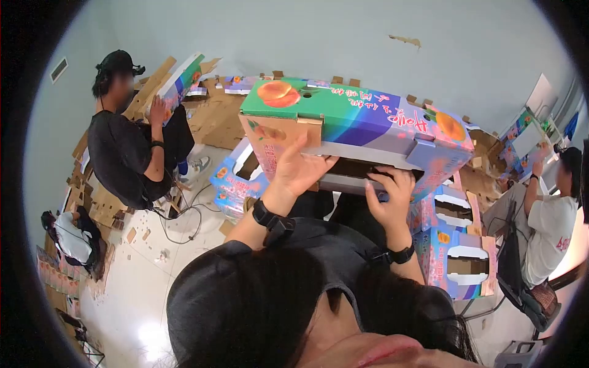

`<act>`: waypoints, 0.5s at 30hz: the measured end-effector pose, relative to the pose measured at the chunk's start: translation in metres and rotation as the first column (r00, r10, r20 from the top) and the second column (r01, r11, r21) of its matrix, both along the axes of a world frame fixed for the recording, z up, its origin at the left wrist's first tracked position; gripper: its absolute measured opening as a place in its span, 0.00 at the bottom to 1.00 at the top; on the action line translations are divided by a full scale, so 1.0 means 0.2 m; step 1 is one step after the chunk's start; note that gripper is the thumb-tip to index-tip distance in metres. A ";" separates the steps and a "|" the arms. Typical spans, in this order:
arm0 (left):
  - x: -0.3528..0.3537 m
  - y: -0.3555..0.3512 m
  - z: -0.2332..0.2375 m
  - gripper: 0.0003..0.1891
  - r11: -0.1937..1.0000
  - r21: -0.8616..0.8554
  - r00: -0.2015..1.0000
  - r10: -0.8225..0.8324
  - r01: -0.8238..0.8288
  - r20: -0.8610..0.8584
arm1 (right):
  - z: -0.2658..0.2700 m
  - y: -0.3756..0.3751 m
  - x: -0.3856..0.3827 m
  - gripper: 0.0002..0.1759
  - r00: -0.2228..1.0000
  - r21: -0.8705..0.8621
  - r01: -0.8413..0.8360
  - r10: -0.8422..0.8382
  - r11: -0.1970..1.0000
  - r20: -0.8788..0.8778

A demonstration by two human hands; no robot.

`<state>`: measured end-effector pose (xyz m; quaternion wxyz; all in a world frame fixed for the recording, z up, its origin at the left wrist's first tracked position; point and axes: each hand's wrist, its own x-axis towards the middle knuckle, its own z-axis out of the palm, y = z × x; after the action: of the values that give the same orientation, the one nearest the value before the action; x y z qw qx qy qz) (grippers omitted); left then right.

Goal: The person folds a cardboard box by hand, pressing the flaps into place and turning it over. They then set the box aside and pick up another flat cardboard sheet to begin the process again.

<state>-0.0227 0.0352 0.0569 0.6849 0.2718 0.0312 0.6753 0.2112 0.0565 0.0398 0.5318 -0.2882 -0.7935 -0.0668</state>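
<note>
A printed cardboard carton [356,119] with peach pictures, in green, purple and pink, is held up in front of me, slightly tilted. A long slot opens along the side facing me. My left hand [300,165] grips the slot's left end, thumb up against the brown flap [310,132] and fingertips at the edge. At the slot's right part, my right hand [392,196] has its fingers curled over the edge, partly inside. Both wrists wear black bands. The carton's far side is hidden.
Similar cartons stand at the right [454,260] and behind my left arm [236,184]. At the left, a seated person [126,141] holds a carton panel; another person [552,214] sits at the right. Flat cardboard [218,116] covers the floor by the wall, and a cable [190,230] lies nearby.
</note>
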 end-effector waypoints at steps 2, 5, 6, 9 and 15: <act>0.01 0.00 -0.02 0.37 1.000 0.016 1.000 0.026 -0.026 0.012 | 0.01 -0.01 0.05 0.06 0.989 -0.013 -0.114 0.113 0.993 -0.095; 0.01 0.00 -0.04 0.39 0.997 0.048 0.997 0.063 -0.061 -0.050 | 0.13 -0.12 0.15 0.08 0.976 0.051 -0.205 0.208 0.977 -0.061; 0.01 0.00 -0.05 0.39 0.996 0.064 0.996 0.064 -0.060 -0.065 | 0.18 -0.17 0.19 0.08 0.973 0.083 -0.225 0.229 0.971 -0.031; 0.00 0.00 -0.08 0.39 0.993 0.103 0.994 0.061 -0.052 -0.089 | 0.32 -0.24 0.26 0.05 0.985 0.269 -0.073 0.112 0.960 -0.134; 0.02 -0.03 -0.10 0.36 0.975 0.210 0.997 -0.075 0.075 -0.009 | 0.50 -0.13 0.27 0.25 0.952 0.183 0.301 -0.283 0.936 -0.115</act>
<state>-0.0184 0.0283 0.0376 0.6773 0.3437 -0.0501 0.6485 0.2659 0.0311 0.1393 0.5760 -0.3510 -0.7074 -0.2112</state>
